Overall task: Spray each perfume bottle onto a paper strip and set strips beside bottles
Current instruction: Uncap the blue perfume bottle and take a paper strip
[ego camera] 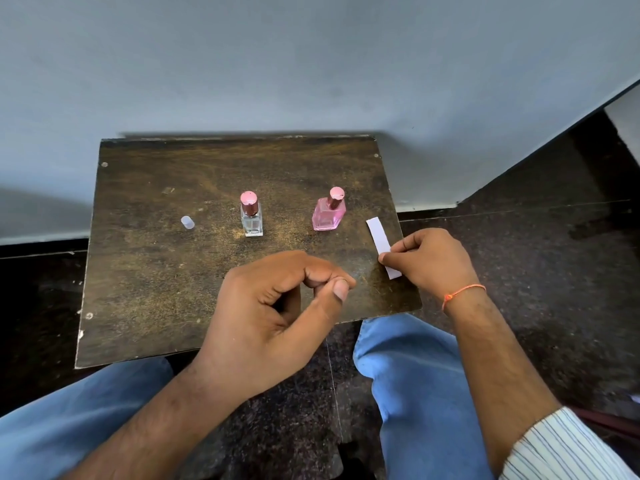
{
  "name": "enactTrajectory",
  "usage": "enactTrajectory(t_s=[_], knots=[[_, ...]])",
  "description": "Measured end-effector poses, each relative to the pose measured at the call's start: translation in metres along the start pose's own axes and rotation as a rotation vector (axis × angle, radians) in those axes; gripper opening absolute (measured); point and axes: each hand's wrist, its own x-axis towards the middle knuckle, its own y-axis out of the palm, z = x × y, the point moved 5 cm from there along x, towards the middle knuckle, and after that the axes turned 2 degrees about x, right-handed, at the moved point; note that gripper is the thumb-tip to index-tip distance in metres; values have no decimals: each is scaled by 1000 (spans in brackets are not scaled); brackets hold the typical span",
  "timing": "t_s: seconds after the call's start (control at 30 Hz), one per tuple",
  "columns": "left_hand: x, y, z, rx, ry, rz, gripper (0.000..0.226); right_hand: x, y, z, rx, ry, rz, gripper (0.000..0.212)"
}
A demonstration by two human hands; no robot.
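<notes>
1. Pinching the narrow white paper strip (382, 246) near its lower end, the right hand (433, 259) is lying at the worn brown board's (145, 271) right edge; the left hand (277, 306) is hovering loosely curled, holding nothing.
2. Judging it best laid flat just right of the pink glass bottle (329, 213); the clear glass bottle (251, 218) is standing strip-less; both are wearing rose-metallic caps.
</notes>
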Motion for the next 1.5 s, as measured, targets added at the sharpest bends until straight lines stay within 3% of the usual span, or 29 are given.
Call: enactTrajectory(t_s=[0.17, 0.33, 0.53, 0.73, 0.8, 0.93, 1.1, 1.2, 1.3, 1.5], knots=[[-1, -3, -4, -20, 28, -4, 19, 4, 1, -5, 51, 26, 33, 15], [-1, -8, -5, 0, 35, -12, 16, 9, -10, -17, 52, 86, 32, 42], [1, -12, -6, 12, 44, -26, 14, 10, -19, -22, 53, 102, 52, 20], [-1, -17, -23, 57, 30, 40, 15, -3, -29, -9, 114, -64, 29, 9], [-1, -21, -25, 114, -62, 102, 16, -15, -28, 4, 270, -140, 74, 12], [-8, -31, -28, 156, -418, 227, 18, -53, -19, 32, 669, -220, 219, 25], [-23, -27, -22, 38, -588, 146, 23, -107, 5, 58, 892, -261, 347, 40], [-33, -25, -16, -210, -637, 48, 31, -135, 27, 71, 964, -301, 369, 24], [-33, -26, -6, -428, -687, -15, 39, -137, 44, 74, 973, -337, 336, 17], [-27, -31, 15, -594, -684, -80, 38, -123, 44, 88, 833, -483, 301, 15]])
